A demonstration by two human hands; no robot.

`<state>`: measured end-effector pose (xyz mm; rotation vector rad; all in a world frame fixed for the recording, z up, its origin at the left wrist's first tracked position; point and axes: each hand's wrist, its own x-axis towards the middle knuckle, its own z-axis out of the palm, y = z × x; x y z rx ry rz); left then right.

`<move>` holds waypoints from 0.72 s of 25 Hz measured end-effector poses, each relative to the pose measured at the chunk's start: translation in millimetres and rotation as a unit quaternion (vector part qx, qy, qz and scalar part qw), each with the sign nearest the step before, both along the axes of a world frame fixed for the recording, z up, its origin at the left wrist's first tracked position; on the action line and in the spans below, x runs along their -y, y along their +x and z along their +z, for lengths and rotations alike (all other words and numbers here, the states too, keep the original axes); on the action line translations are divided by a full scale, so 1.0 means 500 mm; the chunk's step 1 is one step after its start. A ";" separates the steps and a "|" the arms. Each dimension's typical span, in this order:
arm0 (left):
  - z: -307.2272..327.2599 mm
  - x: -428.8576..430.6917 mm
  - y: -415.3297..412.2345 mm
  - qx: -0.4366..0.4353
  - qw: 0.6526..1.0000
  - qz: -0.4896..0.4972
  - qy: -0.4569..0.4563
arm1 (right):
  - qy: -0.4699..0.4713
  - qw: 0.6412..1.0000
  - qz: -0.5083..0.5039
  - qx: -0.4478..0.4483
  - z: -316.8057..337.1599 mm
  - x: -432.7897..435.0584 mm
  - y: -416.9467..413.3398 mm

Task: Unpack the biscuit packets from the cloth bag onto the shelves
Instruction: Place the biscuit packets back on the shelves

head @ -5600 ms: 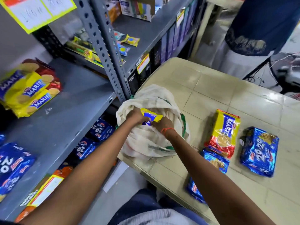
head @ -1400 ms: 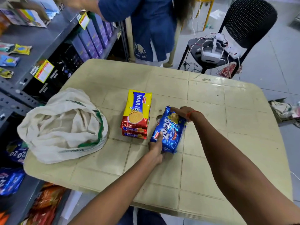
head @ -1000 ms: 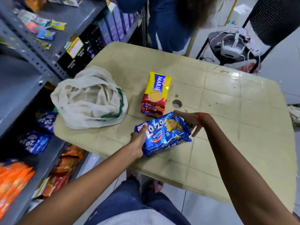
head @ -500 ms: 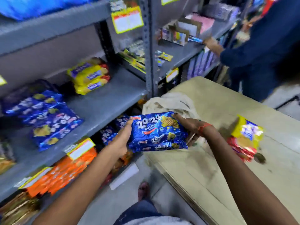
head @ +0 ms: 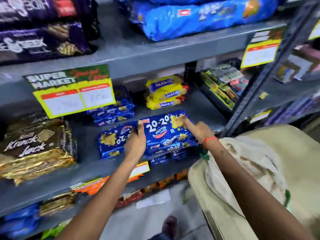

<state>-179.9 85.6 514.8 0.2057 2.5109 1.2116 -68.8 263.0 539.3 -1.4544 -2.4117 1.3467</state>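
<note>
A stack of blue 20-20 butter cookie packets (head: 162, 134) is held over the middle grey shelf (head: 204, 108), level with its front edge. My left hand (head: 136, 139) grips the stack's left end and my right hand (head: 195, 129) grips its right end. Another blue 20-20 packet (head: 110, 142) lies on the shelf just left of the held stack. More blue packets (head: 112, 113) and yellow Marie packets (head: 164, 91) sit further back. The cream cloth bag (head: 245, 153) lies on the table at the right, under my right forearm.
Krack Jack packs (head: 34, 142) fill the shelf's left. A yellow price tag (head: 76, 97) hangs from the upper shelf, which carries dark packs (head: 43, 32) and large blue packs (head: 199, 18). A steel upright (head: 270, 75) stands right. Orange packets (head: 93, 186) lie below.
I have turned fully to the rack and carried the blue packets up and forward to the middle shelf. Both hands keep their grip on the stack.
</note>
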 end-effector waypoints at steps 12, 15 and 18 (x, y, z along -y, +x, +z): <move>0.006 0.190 -0.193 0.075 0.964 0.194 0.168 | -0.110 0.987 0.101 -0.058 -0.013 0.170 -0.261; 0.001 0.199 -0.192 0.120 0.960 0.193 0.162 | -0.177 0.979 0.087 -0.050 -0.034 0.174 -0.272; 0.012 0.196 -0.181 0.251 0.930 0.184 0.198 | -0.240 0.967 0.064 -0.064 -0.038 0.171 -0.269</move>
